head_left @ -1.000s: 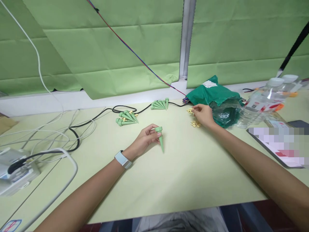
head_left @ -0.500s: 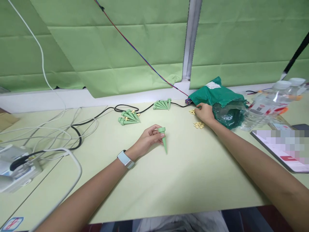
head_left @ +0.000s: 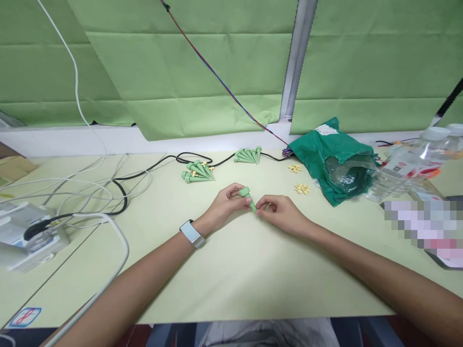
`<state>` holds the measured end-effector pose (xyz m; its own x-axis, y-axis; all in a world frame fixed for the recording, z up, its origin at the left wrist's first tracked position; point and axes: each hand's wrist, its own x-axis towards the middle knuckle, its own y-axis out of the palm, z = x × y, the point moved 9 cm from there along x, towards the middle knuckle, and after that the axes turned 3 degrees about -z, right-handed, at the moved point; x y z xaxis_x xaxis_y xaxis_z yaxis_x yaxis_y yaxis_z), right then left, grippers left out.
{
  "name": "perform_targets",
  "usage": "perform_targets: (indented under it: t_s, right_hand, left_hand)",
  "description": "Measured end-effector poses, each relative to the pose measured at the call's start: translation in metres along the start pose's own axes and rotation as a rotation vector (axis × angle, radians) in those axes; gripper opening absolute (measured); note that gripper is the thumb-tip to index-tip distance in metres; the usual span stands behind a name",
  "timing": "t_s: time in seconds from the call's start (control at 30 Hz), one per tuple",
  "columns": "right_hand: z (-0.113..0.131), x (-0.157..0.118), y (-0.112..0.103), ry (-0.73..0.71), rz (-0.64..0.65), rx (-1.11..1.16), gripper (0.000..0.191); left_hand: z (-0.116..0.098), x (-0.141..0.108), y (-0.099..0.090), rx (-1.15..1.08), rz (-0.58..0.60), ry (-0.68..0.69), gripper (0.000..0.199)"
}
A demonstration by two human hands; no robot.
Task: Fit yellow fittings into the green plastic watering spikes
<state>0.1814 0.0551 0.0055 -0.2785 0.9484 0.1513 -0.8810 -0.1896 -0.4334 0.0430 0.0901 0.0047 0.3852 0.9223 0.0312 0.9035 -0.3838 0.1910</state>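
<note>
Left of the green bag [head_left: 327, 159], both hands [head_left: 224, 207] pinch a green spike [head_left: 245, 192] — loose fingertips could drop it.

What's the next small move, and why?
Probably steady the green spike with the left hand: it grips near the wide head, while the right hand's fingertips are at the narrow end. Whether they pinch anything else is hidden.

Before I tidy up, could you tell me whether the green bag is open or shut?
Open: the green bag gapes, showing clear plastic inside.
</note>
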Motion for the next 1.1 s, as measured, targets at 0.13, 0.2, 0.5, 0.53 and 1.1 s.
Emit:
perform_targets:
  t_s: [0.13,0.2,0.5,0.53,1.1]
  right_hand:
    - [0.014,0.026,0.000,-0.206,-0.155,-0.198,0.009]
    - [0.019,0.049,0.003,-0.291,-0.213,-0.365,0.008]
    - [-0.011,0.178,0.016,-0.111,-0.221,-0.800,0.025]
    - [-0.013,0.186,0.016,-0.102,-0.223,-0.812,0.026]
    - [0.001,0.198,0.035,-0.118,-0.222,-0.730,0.032]
  left_hand:
    - [-0.003,0.001,-0.011,-0.085,-0.133,0.034,0.035]
    - [-0.003,0.001,-0.021,-0.149,-0.258,0.058,0.039]
    - [0.005,0.000,-0.033,-0.091,-0.365,0.046,0.024]
    - [0.005,0.000,-0.032,-0.079,-0.352,0.041,0.022]
    - [0.005,0.001,-0.021,-0.065,-0.232,0.044,0.014]
